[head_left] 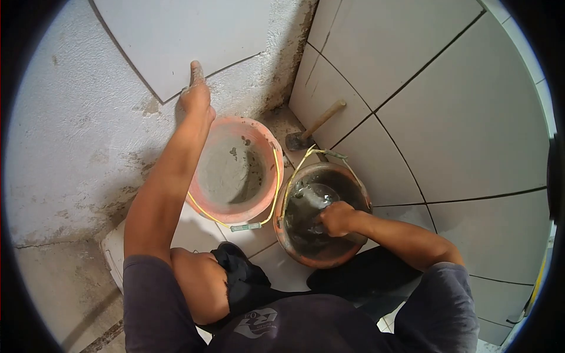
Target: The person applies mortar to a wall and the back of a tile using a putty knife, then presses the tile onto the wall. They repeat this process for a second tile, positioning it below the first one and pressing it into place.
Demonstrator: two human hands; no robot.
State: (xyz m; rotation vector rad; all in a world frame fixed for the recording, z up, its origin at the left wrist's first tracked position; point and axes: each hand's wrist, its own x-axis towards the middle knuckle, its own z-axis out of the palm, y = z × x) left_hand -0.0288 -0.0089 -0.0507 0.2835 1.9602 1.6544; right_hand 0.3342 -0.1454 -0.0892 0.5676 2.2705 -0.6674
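My left hand (197, 97) grips the lower edge of a large pale tile (182, 32) by the white wall. Its thumb lies on the tile's face, and the other fingers are mostly hidden at the edge. My right hand (337, 219) is closed and dips into an orange-brown bucket (300, 254) of dark, rippling water. Whatever those fingers hold is hidden; a pale patch shows in the water beside them. Below my left hand stands a pinkish-orange bucket (272, 197) with grey mortar (226, 176) inside and a yellow handle hanging over its front.
A mallet (321, 125) with a black head and wooden handle stands in the corner behind the buckets. Large tiles (471, 117) with dark joints cover the right wall. The left wall (76, 135) is rough white plaster. My knees are close to both buckets.
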